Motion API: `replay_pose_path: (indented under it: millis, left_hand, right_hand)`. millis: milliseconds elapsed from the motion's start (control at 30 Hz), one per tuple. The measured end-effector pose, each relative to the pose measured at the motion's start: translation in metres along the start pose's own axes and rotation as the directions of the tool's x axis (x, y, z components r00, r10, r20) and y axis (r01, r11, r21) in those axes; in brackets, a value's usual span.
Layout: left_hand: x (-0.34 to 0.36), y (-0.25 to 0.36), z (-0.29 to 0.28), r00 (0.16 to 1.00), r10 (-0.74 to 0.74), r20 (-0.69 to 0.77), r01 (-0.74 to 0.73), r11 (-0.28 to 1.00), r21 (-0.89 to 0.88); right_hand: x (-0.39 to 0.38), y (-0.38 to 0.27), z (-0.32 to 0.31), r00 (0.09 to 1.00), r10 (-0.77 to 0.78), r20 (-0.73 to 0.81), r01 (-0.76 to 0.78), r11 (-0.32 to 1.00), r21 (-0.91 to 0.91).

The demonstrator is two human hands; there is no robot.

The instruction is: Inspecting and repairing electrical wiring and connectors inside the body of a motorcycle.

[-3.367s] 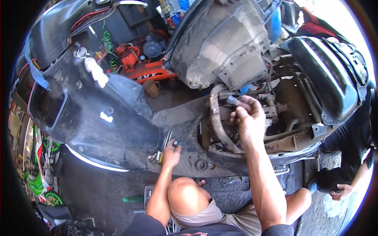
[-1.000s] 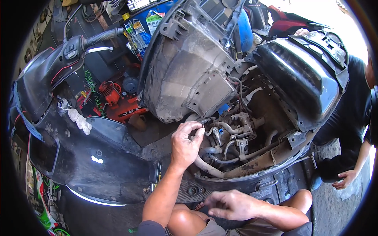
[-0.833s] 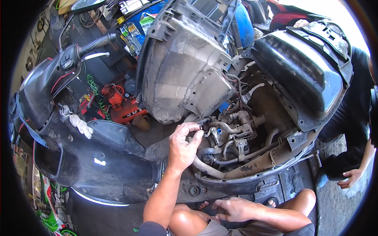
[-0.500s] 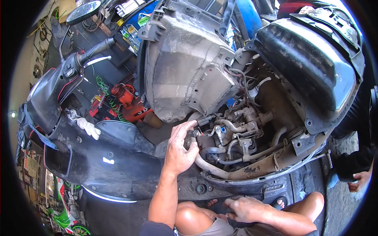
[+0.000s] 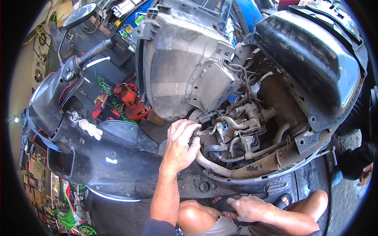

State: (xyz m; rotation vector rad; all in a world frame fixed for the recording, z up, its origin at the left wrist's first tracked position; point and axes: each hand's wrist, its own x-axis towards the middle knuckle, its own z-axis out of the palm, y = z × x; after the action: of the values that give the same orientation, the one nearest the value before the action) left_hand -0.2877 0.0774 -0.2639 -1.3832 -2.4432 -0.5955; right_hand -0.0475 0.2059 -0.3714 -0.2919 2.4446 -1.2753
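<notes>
My left hand (image 5: 179, 145) is at the front of the scooter's exposed engine (image 5: 240, 135), thumb and fingers closed on a small dark electrical connector (image 5: 196, 133). Most of the connector is hidden behind the fingers. Just below, the frame tube (image 5: 212, 166) curves past the thumb. A little right of the hand, a blue-marked fitting (image 5: 224, 127) shows among hoses and wires. Low over my lap, my right hand (image 5: 247, 208) has its fingers curled; what they hold, if anything, cannot be made out.
The grey underseat box (image 5: 181, 67) stands tilted up behind the engine, beside the black tail cover (image 5: 307, 59). Handlebar (image 5: 94, 51) and mirror (image 5: 80, 15) rise at the left. Beyond is a red compressor (image 5: 132, 102). At the right edge another person's hand (image 5: 366, 175) shows.
The view has shifted slightly, so the scooter sits a bit further right. My left fingers have drawn in and cover more of the connector. My right hand stays low over my lap.
</notes>
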Motion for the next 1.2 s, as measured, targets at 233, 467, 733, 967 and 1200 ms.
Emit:
replay_pose_path:
  millis: [233, 467, 733, 967, 1200]
  left_hand:
    - [0.000, 0.002, 0.004, 1.000, 0.022, -0.018, -0.023, 0.994, -0.105]
    - [0.000, 0.010, 0.006, 0.999, 0.028, -0.043, -0.033, 0.992, -0.120]
    - [-0.001, 0.026, 0.004, 0.994, 0.029, -0.102, -0.043, 0.989, -0.140]
    - [-0.003, 0.029, 0.011, 0.989, -0.012, -0.145, -0.014, 0.984, -0.175]
    - [-0.005, 0.036, 0.018, 0.974, -0.163, -0.159, 0.134, 0.975, -0.178]
  right_hand:
    - [0.001, 0.000, -0.001, 0.997, 0.049, 0.051, -0.048, 0.999, -0.011]
    - [0.002, 0.000, -0.008, 0.994, 0.042, 0.101, -0.038, 0.999, -0.035]
    - [0.003, 0.000, -0.007, 0.992, 0.051, 0.118, -0.045, 0.997, -0.055]
    - [0.004, 0.014, 0.013, 1.000, -0.018, 0.015, 0.019, 0.999, -0.042]
    - [0.004, 0.009, 0.009, 0.999, 0.003, 0.049, 0.001, 0.997, -0.077]
